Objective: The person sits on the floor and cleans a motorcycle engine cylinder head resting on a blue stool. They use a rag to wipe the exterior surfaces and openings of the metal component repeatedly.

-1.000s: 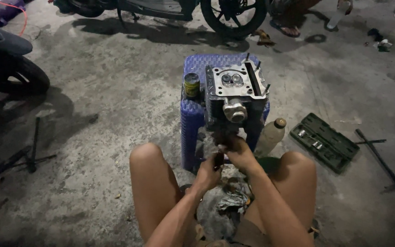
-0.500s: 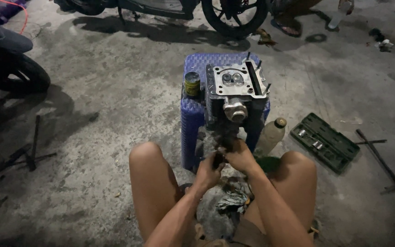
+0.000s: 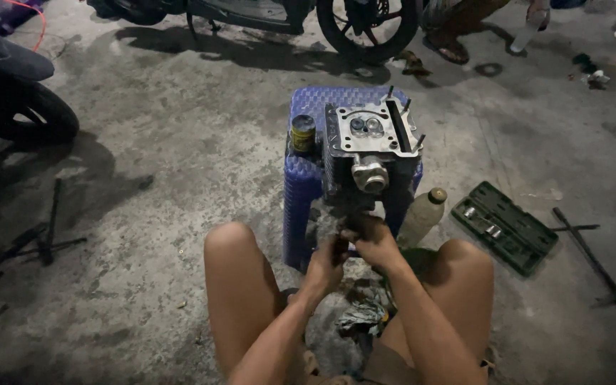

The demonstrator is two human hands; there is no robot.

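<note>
At the far left a dark motorcycle wheel [image 3: 33,114] sits on the rough, stained concrete floor [image 3: 165,157], with a black cross-shaped wrench [image 3: 44,239] lying nearer the person's bare knee. In the middle stands a blue woven-pattern plastic stool [image 3: 301,192] carrying a small round tin [image 3: 302,133] and, beside it, a grey cast-metal cylinder head [image 3: 368,146], blocky, with two round valve faces on top and thin studs sticking up.

The left hand [image 3: 326,260] and right hand [image 3: 373,242] meet just below the front of the cylinder head, both curled closed around something small and dark; shadow hides it, so I cannot tell what it is or whether it touches the casting. The step in hand looks like close fitting work at the lower front edge of the head, and the next move would call for a steady two-handed hold and a clear view into that shadow.

Crumpled rags [image 3: 365,314] lie between the legs. To the right stands a pale plastic bottle [image 3: 422,214], then an open green socket case [image 3: 504,227] and another long cross wrench [image 3: 597,260].
</note>
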